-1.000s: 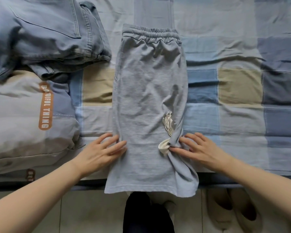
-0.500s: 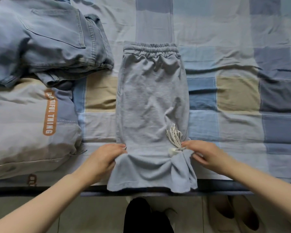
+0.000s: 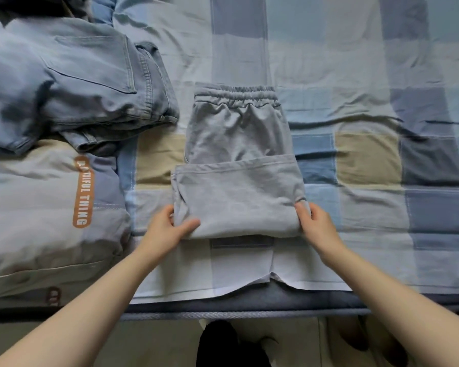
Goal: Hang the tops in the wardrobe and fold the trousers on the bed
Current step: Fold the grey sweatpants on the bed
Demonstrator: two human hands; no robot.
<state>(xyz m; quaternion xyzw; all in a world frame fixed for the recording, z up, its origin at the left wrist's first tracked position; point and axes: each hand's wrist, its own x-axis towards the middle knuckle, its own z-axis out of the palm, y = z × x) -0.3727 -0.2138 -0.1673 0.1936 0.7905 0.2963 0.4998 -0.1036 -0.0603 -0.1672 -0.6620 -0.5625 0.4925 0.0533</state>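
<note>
shorts (image 3: 239, 186) now folded hem-up over their middle on the bed (image 3: 355, 75), where a second ago they lay flat; i see left hand (image 3: 170, 229) and right hand (image 3: 316, 223) pinching the fold's corners, second fold likely next.

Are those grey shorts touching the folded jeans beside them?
Apart. The head view shows a strip of checked bedsheet between the grey shorts and the folded jeans.

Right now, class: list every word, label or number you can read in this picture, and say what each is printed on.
"...IFUL THING": white letters on an orange strip on the quilt; the first letters are blurred.
A second orange patch nearer the quilt's front edge: too creased and cut off to read.
Grey shorts and jeans: no text visible.
</note>
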